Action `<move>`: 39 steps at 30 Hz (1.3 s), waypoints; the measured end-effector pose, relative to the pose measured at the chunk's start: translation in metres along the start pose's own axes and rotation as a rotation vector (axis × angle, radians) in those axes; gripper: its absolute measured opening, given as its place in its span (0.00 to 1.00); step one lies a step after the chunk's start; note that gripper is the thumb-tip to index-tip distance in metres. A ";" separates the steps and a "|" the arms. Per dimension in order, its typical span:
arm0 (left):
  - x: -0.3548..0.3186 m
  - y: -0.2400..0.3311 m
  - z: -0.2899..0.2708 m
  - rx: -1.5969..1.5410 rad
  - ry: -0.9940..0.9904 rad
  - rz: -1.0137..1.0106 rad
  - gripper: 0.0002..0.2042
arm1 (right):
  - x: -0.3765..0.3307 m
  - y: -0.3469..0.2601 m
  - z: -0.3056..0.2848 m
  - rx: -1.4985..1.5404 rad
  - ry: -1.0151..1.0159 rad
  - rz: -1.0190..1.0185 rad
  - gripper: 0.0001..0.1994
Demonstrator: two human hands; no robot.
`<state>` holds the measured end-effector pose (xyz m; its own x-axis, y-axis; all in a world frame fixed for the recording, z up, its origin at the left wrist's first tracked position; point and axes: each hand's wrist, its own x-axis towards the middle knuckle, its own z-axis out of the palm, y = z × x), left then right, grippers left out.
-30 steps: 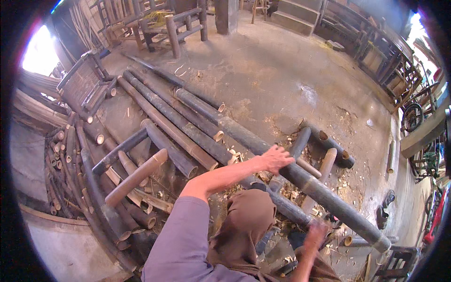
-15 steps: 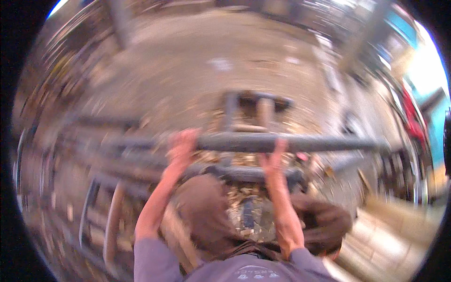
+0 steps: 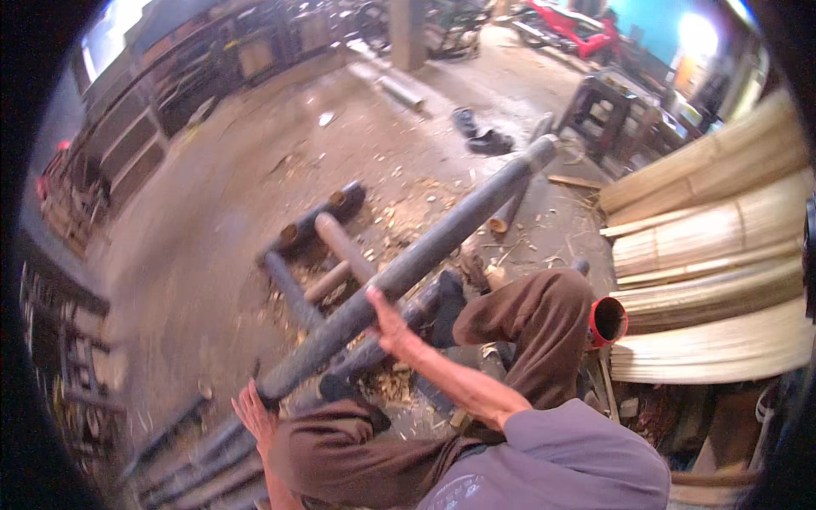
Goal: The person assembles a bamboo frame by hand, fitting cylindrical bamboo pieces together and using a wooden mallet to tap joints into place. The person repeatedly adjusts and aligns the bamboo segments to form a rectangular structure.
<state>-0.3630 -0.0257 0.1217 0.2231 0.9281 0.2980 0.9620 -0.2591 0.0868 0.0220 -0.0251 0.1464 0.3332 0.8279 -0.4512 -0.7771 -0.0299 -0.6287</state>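
Note:
A long dark bamboo pole point(image 3: 450, 223) lies slantwise in front of me, from near left to far right, above my bent legs. My right hand point(image 3: 389, 325) grips it near the middle, with the thumb showing on top and the other fingers partly hidden. At its near left end is my left hand point(image 3: 255, 415), fingers stretched out and apart against or just beside the pole's end; contact is unclear. Beyond the pole stands a small frame of joined bamboo pieces point(image 3: 306, 225), and another dark pole point(image 3: 361, 353) lies beneath.
Split pale bamboo slats point(image 3: 714, 246) are stacked at right, beside a red-rimmed tube point(image 3: 609, 321). More poles point(image 3: 208, 459) lie at near left. Wood chips point(image 3: 408, 204) litter the floor. Dark footwear point(image 3: 484, 136), a dark crate point(image 3: 608, 119) and a red motorcycle point(image 3: 578, 34) are farther off.
My view has swung to the right and steadied. The pole, level across the view before, now slants up to the right. My left hand has moved out to its near end and its fingers have spread.

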 end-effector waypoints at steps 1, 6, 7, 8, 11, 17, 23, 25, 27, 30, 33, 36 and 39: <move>-0.001 -0.001 0.000 0.021 0.055 0.026 0.36 | 0.016 -0.011 -0.020 0.001 -0.137 -0.024 0.33; 0.030 -0.013 -0.038 -0.188 0.222 0.219 0.41 | -0.037 -0.133 0.051 -0.238 -0.125 -0.132 0.43; 0.040 -0.009 -0.044 -0.162 0.189 0.150 0.40 | -0.051 -0.160 0.079 -0.252 -0.099 -0.222 0.42; 0.063 0.006 -0.056 -0.187 0.299 0.230 0.40 | -0.049 -0.190 0.096 -0.244 -0.199 -0.386 0.39; 0.120 0.045 -0.117 -0.373 0.412 0.190 0.37 | -0.089 -0.274 0.187 -0.094 -0.581 -0.717 0.27; 0.228 0.184 -0.231 -0.980 0.306 0.130 0.34 | -0.053 -0.322 0.207 -1.279 -0.388 -1.583 0.14; 0.260 0.280 -0.281 -1.459 0.227 0.274 0.31 | -0.021 -0.094 0.068 -1.295 -0.717 -0.830 0.51; 0.251 0.311 -0.281 -1.606 0.200 0.253 0.30 | -0.007 -0.066 0.051 -1.209 -0.622 -0.645 0.54; 0.244 0.320 -0.264 -1.686 0.206 0.265 0.28 | 0.000 -0.053 0.035 -1.092 -0.611 -0.451 0.53; 0.218 0.323 -0.258 -1.696 0.116 0.159 0.28 | 0.014 -0.072 0.013 -0.920 -0.654 -0.201 0.45; 0.210 0.313 -0.222 -1.646 0.224 0.076 0.29 | 0.007 -0.067 0.003 -1.099 -0.600 -0.217 0.46; 0.205 0.308 -0.192 -1.576 0.323 0.028 0.32 | 0.042 -0.044 -0.030 -1.109 -0.665 -0.159 0.47; 0.200 0.298 -0.165 -1.517 0.352 -0.027 0.33 | 0.052 -0.032 -0.041 -1.226 -0.618 -0.136 0.48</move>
<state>-0.0578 0.0384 0.3640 -0.0465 0.8859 0.4616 -0.1380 -0.4633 0.8754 0.0856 -0.0044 0.1171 -0.1713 0.9662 -0.1925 0.3123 -0.1320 -0.9408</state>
